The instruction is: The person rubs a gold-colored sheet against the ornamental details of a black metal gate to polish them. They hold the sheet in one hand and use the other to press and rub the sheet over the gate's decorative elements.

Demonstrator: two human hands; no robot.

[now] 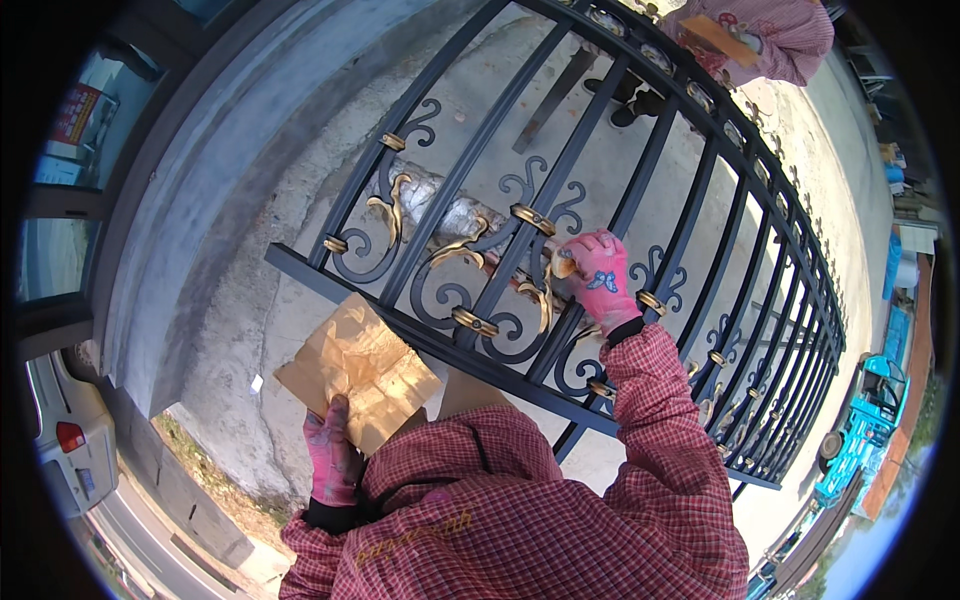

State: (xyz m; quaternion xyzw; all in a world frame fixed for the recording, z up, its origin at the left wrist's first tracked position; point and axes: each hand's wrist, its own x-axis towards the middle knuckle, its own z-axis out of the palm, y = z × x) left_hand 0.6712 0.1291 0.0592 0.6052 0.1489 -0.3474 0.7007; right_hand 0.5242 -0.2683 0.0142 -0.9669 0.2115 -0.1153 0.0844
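Note:
My left hand point(332, 458), in a pink glove, is closed on the lower edge of a square piece of cardboard point(357, 372) smeared with shiny gold paint. My right hand point(602, 278), in a matching glove, reaches to a black metal railing point(490, 190). Its fingers pinch a small tan wad point(563, 264), whose kind I cannot make out. Just beneath it is a gold-coloured leaf point(540, 300) on a scroll. Several other leaves and collars, such as this gold collar point(533, 218), shine on the black bars and scrolls.
Beyond the railing another person point(770, 35) in a checked top holds a brown piece of card point(718, 40). A wall with windows point(65, 165) curves along the left. A pale car point(65, 430) stands lower left, and a turquoise vehicle point(865, 425) at far right.

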